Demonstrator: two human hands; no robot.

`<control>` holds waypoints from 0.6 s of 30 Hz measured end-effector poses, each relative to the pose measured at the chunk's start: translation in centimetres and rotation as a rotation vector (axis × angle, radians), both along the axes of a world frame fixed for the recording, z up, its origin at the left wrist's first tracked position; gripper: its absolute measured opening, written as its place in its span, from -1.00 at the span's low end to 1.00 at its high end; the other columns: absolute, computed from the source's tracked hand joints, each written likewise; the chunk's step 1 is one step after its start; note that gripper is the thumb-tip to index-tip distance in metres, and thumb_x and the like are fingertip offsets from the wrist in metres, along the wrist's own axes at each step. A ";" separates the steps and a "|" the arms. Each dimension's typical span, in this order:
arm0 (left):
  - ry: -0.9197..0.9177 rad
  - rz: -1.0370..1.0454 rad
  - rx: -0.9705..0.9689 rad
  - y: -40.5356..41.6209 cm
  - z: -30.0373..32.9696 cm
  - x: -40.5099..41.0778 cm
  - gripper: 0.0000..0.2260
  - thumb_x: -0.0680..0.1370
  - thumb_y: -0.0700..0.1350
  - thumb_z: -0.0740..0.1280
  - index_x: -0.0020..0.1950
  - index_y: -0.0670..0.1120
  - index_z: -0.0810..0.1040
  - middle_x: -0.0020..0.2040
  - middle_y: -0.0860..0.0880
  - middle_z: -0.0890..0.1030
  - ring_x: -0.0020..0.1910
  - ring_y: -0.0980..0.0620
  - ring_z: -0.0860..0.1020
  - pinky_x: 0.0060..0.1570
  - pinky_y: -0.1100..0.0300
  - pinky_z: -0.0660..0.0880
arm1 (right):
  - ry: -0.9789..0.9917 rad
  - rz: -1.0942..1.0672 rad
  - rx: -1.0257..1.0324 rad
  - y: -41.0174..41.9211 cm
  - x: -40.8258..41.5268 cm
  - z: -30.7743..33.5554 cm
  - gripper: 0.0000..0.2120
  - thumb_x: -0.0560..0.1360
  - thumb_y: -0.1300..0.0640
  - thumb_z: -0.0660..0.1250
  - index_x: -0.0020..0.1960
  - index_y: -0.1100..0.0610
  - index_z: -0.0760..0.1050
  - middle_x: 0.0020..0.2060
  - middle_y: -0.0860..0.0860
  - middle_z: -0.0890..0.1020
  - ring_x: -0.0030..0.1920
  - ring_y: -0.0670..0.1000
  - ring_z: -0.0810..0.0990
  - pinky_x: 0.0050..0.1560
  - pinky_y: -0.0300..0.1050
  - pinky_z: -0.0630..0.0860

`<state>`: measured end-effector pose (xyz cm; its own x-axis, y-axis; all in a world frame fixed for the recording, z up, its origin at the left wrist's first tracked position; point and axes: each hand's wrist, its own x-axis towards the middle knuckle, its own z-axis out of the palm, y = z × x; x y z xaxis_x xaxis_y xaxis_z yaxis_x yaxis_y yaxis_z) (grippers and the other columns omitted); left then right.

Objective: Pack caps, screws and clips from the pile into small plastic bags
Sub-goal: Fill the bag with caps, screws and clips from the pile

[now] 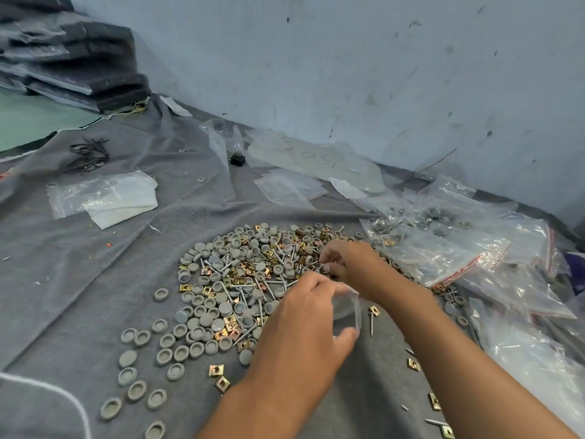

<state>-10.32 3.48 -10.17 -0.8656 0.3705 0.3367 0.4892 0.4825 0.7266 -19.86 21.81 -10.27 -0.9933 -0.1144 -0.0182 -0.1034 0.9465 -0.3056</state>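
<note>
Head view: left hand pinches clear crinkly bag.

My one head camera looks forward and down, close over the pile toward the wall.

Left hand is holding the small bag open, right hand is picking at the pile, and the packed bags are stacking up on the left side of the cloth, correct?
Not quite. The head view shows the packed bags heaped on the right of the cloth, by the wall. The rest holds: the left hand holds the small bag, and the right hand picks at the pile.
</note>
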 end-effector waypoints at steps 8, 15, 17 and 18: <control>-0.003 0.032 0.008 0.2 -0.1 0.0 -0.56 0.49 0.08 0.49 0.33 0.18 0.47 0.16 0.32 0.38 0.14 0.28 0.46 0.21 0.26 0.45 | 0.332 0.086 -0.677 -1.5 10.2 5.8 -0.86 0.49 0.04 0.45 0.01 -0.13 0.56 -0.11 -0.08 0.67 -0.12 -0.03 0.66 -0.17 -0.21 0.58; -0.002 -0.013 -0.017 0.5 0.2 0.6 -0.75 0.48 -0.01 0.43 0.11 0.16 0.49 0.08 0.26 0.37 0.02 0.20 0.47 0.02 0.13 0.51 | 0.359 0.167 -0.181 -2.6 13.4 5.3 -0.71 0.36 0.24 0.60 -0.05 -0.03 0.59 -0.23 -0.30 0.56 -0.21 -0.29 0.54 -0.17 -0.46 0.40; 0.007 -0.019 -0.025 0.6 -0.1 0.5 -0.68 0.50 0.05 0.44 0.22 0.18 0.49 0.11 0.28 0.37 0.07 0.24 0.46 0.11 0.18 0.49 | 0.351 0.120 -0.376 -1.8 13.0 5.4 -0.80 0.41 0.20 0.57 -0.08 -0.03 0.61 -0.26 -0.25 0.62 -0.25 -0.19 0.60 -0.25 -0.36 0.48; 0.010 -0.023 -0.030 0.6 -0.2 0.4 -0.63 0.50 0.07 0.45 0.28 0.19 0.48 0.14 0.30 0.37 0.10 0.25 0.46 0.15 0.20 0.47 | 0.355 0.055 -0.481 -1.2 12.5 5.5 -0.84 0.44 0.17 0.55 -0.10 -0.03 0.61 -0.28 -0.21 0.64 -0.29 -0.15 0.60 -0.29 -0.33 0.49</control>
